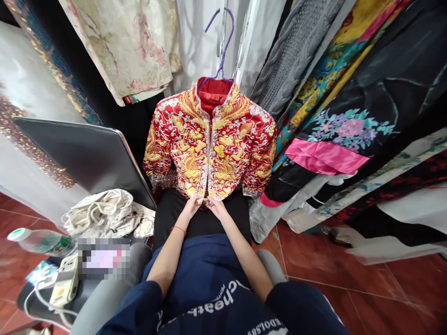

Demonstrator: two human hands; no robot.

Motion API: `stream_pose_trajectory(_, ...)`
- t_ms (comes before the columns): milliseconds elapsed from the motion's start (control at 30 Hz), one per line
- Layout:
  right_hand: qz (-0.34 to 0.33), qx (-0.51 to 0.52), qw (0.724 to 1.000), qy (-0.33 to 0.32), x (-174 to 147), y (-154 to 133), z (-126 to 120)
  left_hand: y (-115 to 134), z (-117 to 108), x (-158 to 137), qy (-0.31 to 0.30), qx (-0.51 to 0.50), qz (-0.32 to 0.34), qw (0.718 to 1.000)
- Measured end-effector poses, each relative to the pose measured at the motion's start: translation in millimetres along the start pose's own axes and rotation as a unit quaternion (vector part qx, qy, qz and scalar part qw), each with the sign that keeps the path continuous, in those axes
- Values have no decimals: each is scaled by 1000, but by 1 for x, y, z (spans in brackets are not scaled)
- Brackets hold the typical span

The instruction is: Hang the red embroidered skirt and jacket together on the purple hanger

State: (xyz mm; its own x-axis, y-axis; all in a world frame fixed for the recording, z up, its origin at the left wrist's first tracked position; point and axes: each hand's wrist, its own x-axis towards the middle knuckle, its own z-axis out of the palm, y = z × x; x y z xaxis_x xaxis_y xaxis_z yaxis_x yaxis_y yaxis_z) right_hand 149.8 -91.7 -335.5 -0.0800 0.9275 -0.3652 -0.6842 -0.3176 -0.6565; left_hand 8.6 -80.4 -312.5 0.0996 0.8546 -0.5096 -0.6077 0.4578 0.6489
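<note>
In front of me a red jacket with gold and silver embroidery hangs upright on a purple hanger. Its front opening runs down the middle, and the two edges lie close together. My left hand pinches the lower front corner on the left side of the opening. On the other side of the opening, my right hand grips the matching hem corner. Both hands are close together over the dark fabric near my lap, and some fingertips are hidden by the jacket's hem.
Garments hang on both sides, including a black one with pink trim and a grey knit. At left stands a black chair bearing a white dotted cloth bag, a plastic bottle and a power bank with white cables.
</note>
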Motion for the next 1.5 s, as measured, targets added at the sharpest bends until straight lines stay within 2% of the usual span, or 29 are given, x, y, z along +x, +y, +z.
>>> stream_pose_trajectory(233,-8,6,1000,-13,-6,0,4,1,8,-12,-46,-18,-32,998)
stream_pose_trajectory(400,-31,31,999,-29,-8,-5,14,0,13,-16,-57,-23,-41,997)
stream_pose_trajectory(600,-38,42,998,-33,-11,-8,18,6,16,-17,-49,-20,-40,998)
stream_pose_trajectory(867,-23,29,999,-31,-12,-8,15,0,20,-18,-46,-20,-18,999)
stream_pose_trajectory(1500,-49,21,998,17,-11,-11,19,-7,25,-19,-5,3,32,999)
